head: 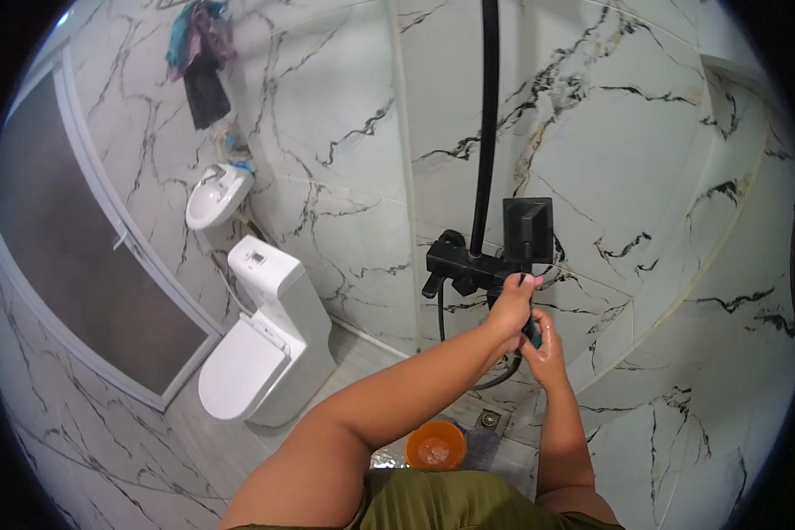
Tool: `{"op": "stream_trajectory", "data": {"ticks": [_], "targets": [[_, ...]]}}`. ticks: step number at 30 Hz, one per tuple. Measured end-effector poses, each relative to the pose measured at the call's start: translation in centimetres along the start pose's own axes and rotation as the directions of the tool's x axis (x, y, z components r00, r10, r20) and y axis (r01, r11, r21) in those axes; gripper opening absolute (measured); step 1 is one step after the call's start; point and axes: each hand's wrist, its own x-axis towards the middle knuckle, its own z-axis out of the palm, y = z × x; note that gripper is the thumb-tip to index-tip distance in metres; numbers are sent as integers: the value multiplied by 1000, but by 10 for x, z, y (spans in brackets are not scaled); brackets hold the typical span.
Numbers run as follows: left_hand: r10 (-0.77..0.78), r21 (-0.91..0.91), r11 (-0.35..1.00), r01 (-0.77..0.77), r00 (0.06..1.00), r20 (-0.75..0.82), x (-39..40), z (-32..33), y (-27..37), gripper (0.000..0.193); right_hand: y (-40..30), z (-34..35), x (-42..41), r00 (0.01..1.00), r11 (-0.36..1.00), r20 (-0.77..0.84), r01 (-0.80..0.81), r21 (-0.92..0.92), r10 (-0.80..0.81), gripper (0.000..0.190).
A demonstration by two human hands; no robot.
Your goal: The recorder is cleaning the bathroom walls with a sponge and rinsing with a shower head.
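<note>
My left hand (511,308) is closed around the handle of a black handheld shower, whose square head (528,228) points up above the fingers. Just below it, my right hand (546,351) pinches a dark green pad (536,333) against the lower end of the handle or the hose; the fingers hide most of that contact. Skin on the right hand looks wet. Behind and left of the hands, a black shower mixer (467,265) is fixed to the marbled tile wall. From there a black hose (500,382) loops down under my wrists.
A black riser pipe (487,119) climbs from the mixer. Below my forearms, an orange tub (436,445) with liquid stands near a floor drain (489,419). To the left are a white toilet (245,371), a small washbasin (215,199), hanging cloths (202,59) and a framed door (86,232).
</note>
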Motion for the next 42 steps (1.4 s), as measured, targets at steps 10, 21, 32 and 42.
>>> {"op": "stream_trajectory", "data": {"ticks": [10, 21, 32, 42], "targets": [[73, 417, 901, -117, 990, 121, -55, -79, -36, 68, 0, -27, 90, 998, 833, 24, -39, -552, 63, 39], [-233, 310, 899, 310, 936, -263, -188, -238, -108, 52, 52, 26, 176, 916, 561, 345, 398, -726, -205, 34], [-467, -59, 854, 517, 712, -525, -289, -317, -211, 48, 120, 91, -102, 891, 874, -367, -385, -296, 269, 43], [-613, -140, 731, 668, 552, -566, -348, -363, -331, 45, 349, 252, -375, 81, 94, -163, -993, 71, 983, 47]]}}
